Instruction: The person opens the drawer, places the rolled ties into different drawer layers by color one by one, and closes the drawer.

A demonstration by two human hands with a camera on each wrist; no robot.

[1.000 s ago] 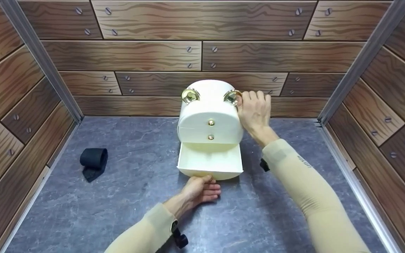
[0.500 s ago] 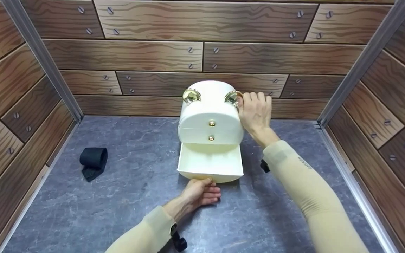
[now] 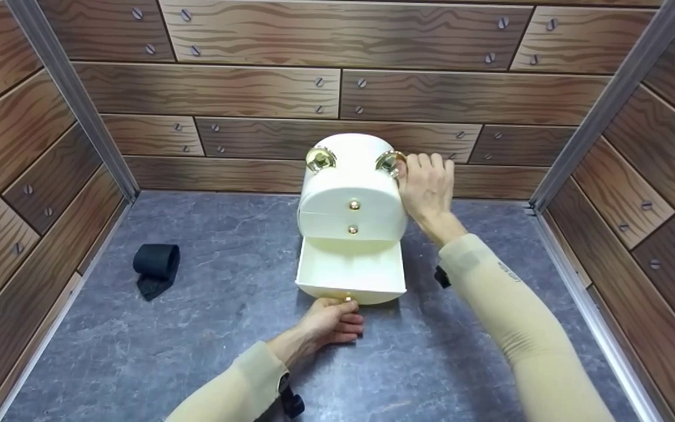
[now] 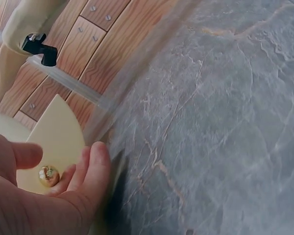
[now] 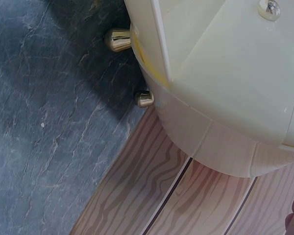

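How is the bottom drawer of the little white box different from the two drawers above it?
The bottom drawer is pulled out over the grey floor, while the upper drawers sit shut in the cream box. The bottom drawer shows its bare inside; the upper drawers show only their fronts. The left hand pinches the bottom drawer's knob; nothing touches the upper drawers' knobs. All are cream with small gold knobs.

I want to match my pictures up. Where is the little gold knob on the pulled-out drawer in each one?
Head: gold knob at the open drawer's front edge, pinched by the left hand.
Left wrist: knob bottom left, between the fingers.
Right wrist: not in it.
Shared landmark: the cream box.
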